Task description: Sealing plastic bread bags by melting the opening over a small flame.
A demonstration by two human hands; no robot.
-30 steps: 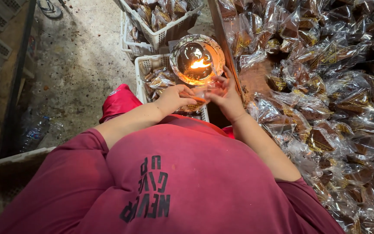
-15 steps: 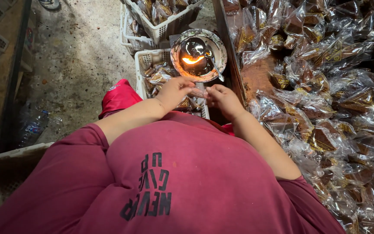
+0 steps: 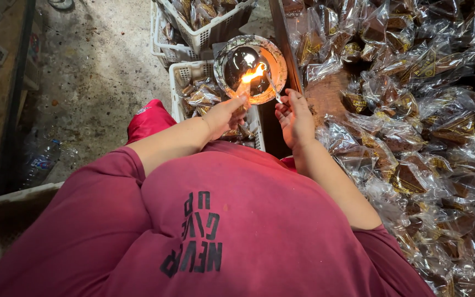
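My left hand (image 3: 222,116) is shut on a small clear-wrapped packet (image 3: 243,91), whose end pokes up into the flame (image 3: 254,73). The flame burns in a round bowl lamp (image 3: 225,54) that rests on a white crate. My right hand (image 3: 296,120) is just right of the bowl with its fingers apart and nothing in it. Its fingertips are beside the handle of a metal spoon (image 3: 273,88) that lies in the bowl.
A heap of clear-wrapped brown packets (image 3: 413,110) covers the table on the right, behind its wooden edge (image 3: 284,38). White crates (image 3: 185,74) holding more packets stand in front of me. Bare concrete floor (image 3: 100,71) and a plastic bottle (image 3: 40,160) lie to the left.
Both hands held the packet together below the bowl. Now the left hand alone has lifted it into the flame, and the right hand has let go and moved right.
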